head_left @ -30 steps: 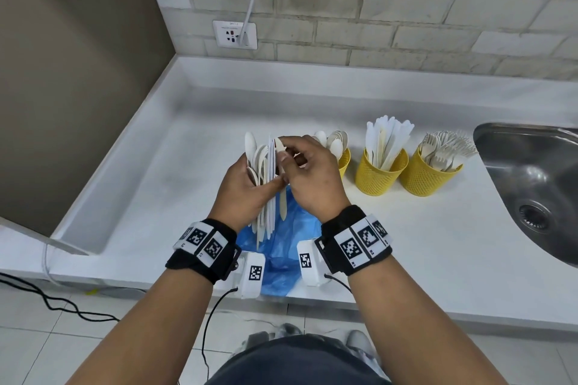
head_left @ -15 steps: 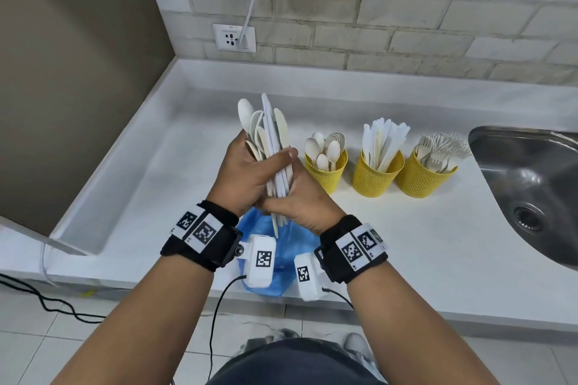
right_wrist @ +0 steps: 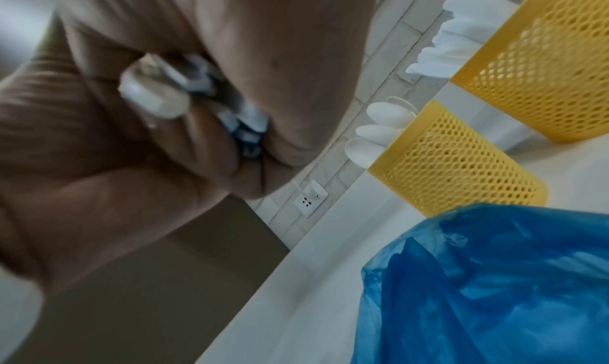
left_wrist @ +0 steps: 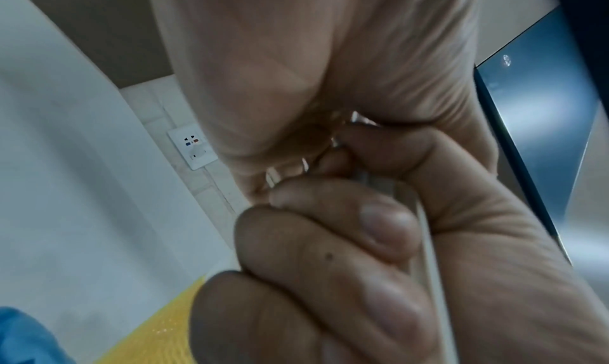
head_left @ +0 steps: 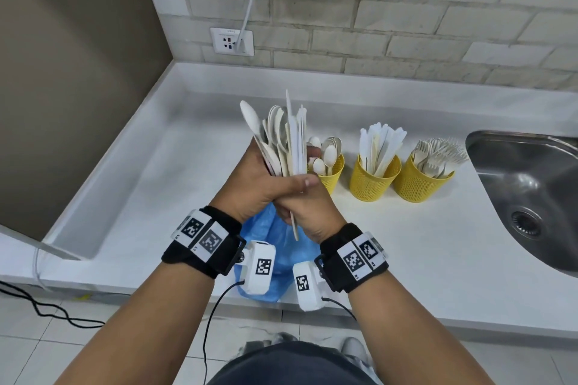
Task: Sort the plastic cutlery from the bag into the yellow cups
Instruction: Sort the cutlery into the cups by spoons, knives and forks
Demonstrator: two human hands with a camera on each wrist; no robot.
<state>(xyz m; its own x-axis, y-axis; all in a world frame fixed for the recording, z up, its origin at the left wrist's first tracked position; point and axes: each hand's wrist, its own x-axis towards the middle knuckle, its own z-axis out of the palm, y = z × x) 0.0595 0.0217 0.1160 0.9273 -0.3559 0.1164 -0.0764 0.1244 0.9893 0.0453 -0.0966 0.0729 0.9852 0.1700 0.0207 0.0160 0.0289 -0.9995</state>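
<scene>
My left hand [head_left: 266, 184] grips an upright bundle of white plastic cutlery [head_left: 281, 137], spoons on its left and flat knives on its right. Just below, my right hand [head_left: 308, 212] curls round the handle ends of the same bundle, and one handle [head_left: 294, 226] pokes out beneath. The blue bag [head_left: 275, 247] lies on the counter under both hands, near the front edge. Three yellow mesh cups stand in a row to the right: a spoon cup [head_left: 330, 170], a knife cup [head_left: 373, 176], a fork cup [head_left: 417, 180]. In the right wrist view the handle ends [right_wrist: 158, 96] show inside the fist.
A white counter [head_left: 406, 253] runs to a brick wall with a socket [head_left: 231, 40] and a plugged cable. A steel sink [head_left: 531, 197] lies at the right. The counter drops into a shallow recess [head_left: 156, 172] at the left. Cables trail on the floor at lower left.
My right hand has moved from the top of the bundle down to its handle ends. The bundle has risen and now stands higher above the bag.
</scene>
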